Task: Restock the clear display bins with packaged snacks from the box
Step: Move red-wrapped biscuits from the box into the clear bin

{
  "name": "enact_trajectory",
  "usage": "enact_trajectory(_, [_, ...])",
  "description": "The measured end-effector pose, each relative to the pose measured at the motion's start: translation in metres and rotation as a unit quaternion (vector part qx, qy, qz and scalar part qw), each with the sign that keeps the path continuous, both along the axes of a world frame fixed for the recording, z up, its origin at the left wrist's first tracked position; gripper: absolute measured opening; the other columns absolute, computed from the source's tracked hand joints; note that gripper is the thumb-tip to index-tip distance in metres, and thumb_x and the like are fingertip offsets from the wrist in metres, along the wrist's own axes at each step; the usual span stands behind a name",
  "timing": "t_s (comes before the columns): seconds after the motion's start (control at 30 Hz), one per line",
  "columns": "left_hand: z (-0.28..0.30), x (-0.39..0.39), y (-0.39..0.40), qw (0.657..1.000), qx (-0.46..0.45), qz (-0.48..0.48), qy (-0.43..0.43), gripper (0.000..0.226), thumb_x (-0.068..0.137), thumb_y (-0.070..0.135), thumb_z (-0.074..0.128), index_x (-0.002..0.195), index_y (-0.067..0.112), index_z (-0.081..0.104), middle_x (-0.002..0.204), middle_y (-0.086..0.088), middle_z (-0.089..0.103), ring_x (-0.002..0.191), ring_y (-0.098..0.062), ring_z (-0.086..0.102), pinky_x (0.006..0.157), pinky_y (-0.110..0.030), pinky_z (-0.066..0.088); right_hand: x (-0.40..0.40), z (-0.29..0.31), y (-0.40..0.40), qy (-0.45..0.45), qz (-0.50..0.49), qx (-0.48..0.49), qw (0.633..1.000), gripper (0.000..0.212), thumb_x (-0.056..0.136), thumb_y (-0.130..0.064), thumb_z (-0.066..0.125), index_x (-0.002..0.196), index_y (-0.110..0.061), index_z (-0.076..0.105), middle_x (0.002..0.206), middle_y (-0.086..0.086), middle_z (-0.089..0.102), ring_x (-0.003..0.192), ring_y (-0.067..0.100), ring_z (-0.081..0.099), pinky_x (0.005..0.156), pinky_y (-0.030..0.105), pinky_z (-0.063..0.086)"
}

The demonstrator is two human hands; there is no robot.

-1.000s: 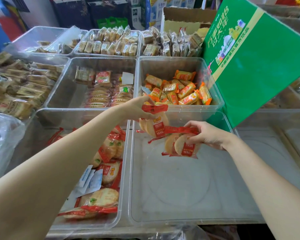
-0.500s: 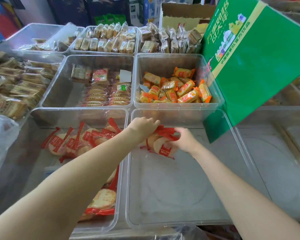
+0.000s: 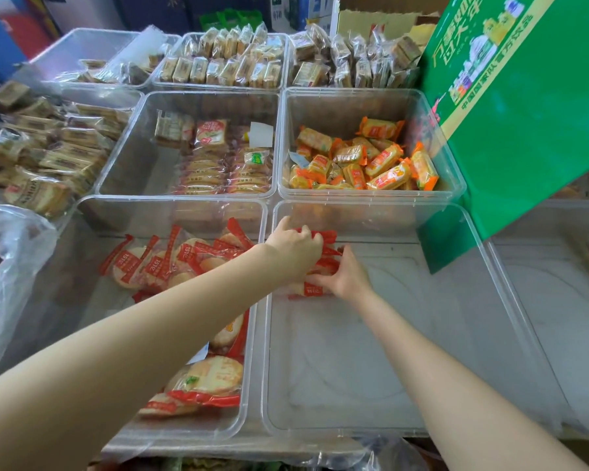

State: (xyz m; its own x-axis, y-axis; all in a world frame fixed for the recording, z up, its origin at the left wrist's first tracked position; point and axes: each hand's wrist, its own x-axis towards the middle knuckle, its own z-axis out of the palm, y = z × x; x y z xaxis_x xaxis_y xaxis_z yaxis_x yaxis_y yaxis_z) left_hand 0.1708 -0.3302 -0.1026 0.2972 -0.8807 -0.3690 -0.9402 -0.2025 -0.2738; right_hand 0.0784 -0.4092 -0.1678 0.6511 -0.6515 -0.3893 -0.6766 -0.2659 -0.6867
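At the centre of the frame, red-wrapped rice cracker packets (image 3: 320, 266) are held between both hands at the far left corner of the near right clear bin (image 3: 490, 334). The left hand (image 3: 295, 248) is curled over them from above; the right hand (image 3: 346, 278) grips them from the right. More such packets lie in the near left bin (image 3: 89, 266). A green box (image 3: 531, 130) is seen at upper right.

Both hands (image 3: 295, 248) (image 3: 346, 278) and their red-wrapped cracker packets (image 3: 323, 263), formerly raised, lowered deep into the near-right clear bin (image 3: 490, 334).
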Motion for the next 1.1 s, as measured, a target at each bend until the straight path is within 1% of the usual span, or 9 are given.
enact_trajectory(0.17, [0.011,-0.013,0.003,0.992,0.122,0.023,0.017,0.025,0.093,0.02,0.047,0.115,0.012,0.056,0.11,-0.004,0.059,0.113,-0.027,0.052,0.113,-0.057,0.0,0.001,-0.006,-0.001,-0.003,-0.029,0.081,0.996,0.07,0.066,-0.013,0.084,0.126,-0.011,0.048,0.115,-0.001,0.064,0.11,0.016,0.059,0.087,0.022,0.042])
enact_trajectory(0.23, [0.014,-0.016,0.001,0.992,0.119,0.025,0.017,0.025,0.093,0.017,0.043,0.115,0.013,0.056,0.106,-0.003,0.058,0.116,-0.028,0.05,0.113,-0.058,-0.004,0.002,-0.007,-0.004,-0.003,-0.034,0.123,0.992,0.054,0.081,-0.003,0.07,0.13,-0.005,0.046,0.086,-0.003,0.074,0.084,0.0,0.067,0.068,0.011,0.044])
enact_trajectory(0.3, [0.016,-0.019,-0.001,0.994,0.106,0.023,-0.002,0.033,0.095,0.016,0.04,0.125,0.008,0.049,0.123,-0.009,0.054,0.124,-0.031,0.044,0.114,-0.058,-0.003,0.008,-0.003,-0.002,0.002,-0.006,0.116,0.993,0.042,0.093,0.007,0.048,0.134,0.005,0.04,0.052,-0.01,0.067,0.051,-0.009,0.06,0.044,0.005,0.038])
enact_trajectory(0.43, [0.015,-0.016,-0.003,0.992,0.111,0.037,-0.053,0.05,0.097,0.016,0.039,0.14,-0.006,0.026,0.146,-0.03,0.027,0.136,-0.04,0.028,0.115,-0.053,0.0,0.01,-0.013,0.006,-0.023,-0.065,0.134,0.989,0.064,0.07,0.001,0.078,0.126,-0.007,0.048,0.119,0.006,0.063,0.11,0.02,0.059,0.059,0.004,0.042])
enact_trajectory(0.53, [0.012,-0.01,-0.004,0.992,0.114,0.036,-0.036,0.048,0.096,0.011,0.038,0.139,-0.007,0.027,0.144,-0.028,0.032,0.133,-0.037,0.035,0.116,-0.051,0.003,0.006,-0.017,0.01,-0.023,-0.057,0.079,0.995,0.065,0.067,-0.009,0.082,0.124,-0.008,0.051,0.12,0.006,0.063,0.111,0.022,0.059,0.085,0.021,0.043])
enact_trajectory(0.7, [0.016,-0.008,0.001,0.996,0.081,0.015,-0.041,0.041,0.095,0.01,0.041,0.135,0.001,0.037,0.138,-0.02,0.042,0.128,-0.032,0.04,0.116,-0.051,0.006,0.012,-0.019,0.001,0.006,-0.045,0.105,0.993,0.085,0.051,-0.018,0.091,0.123,-0.01,0.047,0.127,0.01,0.054,0.112,0.025,0.057,0.098,0.033,0.045])
enact_trajectory(0.83, [0.021,-0.006,0.012,0.998,-0.057,-0.002,-0.015,0.031,0.092,0.012,0.041,0.123,0.011,0.048,0.12,-0.006,0.053,0.112,-0.026,0.053,0.113,-0.045,0.016,-0.003,0.014,-0.012,0.083,0.01,0.088,0.993,0.09,0.065,-0.012,0.084,0.138,-0.003,0.032,0.138,0.016,0.042,0.123,0.032,0.047,0.103,0.041,0.04])
enact_trajectory(0.93, [0.026,-0.009,0.026,0.99,-0.137,0.008,0.024,0.03,0.091,0.013,0.041,0.119,0.011,0.05,0.117,-0.005,0.054,0.111,-0.025,0.054,0.109,-0.039,0.025,-0.021,0.041,-0.019,0.092,0.036,0.091,0.991,0.082,0.075,-0.006,0.076,0.143,-0.003,0.03,0.14,0.018,0.041,0.121,0.032,0.049,0.101,0.04,0.044])
enact_trajectory(1.1, [0.04,-0.029,0.056,0.977,-0.187,0.055,0.09,0.028,0.09,0.014,0.043,0.117,0.012,0.054,0.113,-0.005,0.055,0.108,-0.025,0.053,0.099,-0.035,0.029,-0.048,0.086,-0.002,0.067,0.061,0.044,0.995,0.049,0.083,-0.003,0.067,0.128,-0.004,0.049,0.129,0.017,0.052,0.103,0.026,0.057,0.083,0.031,0.052])
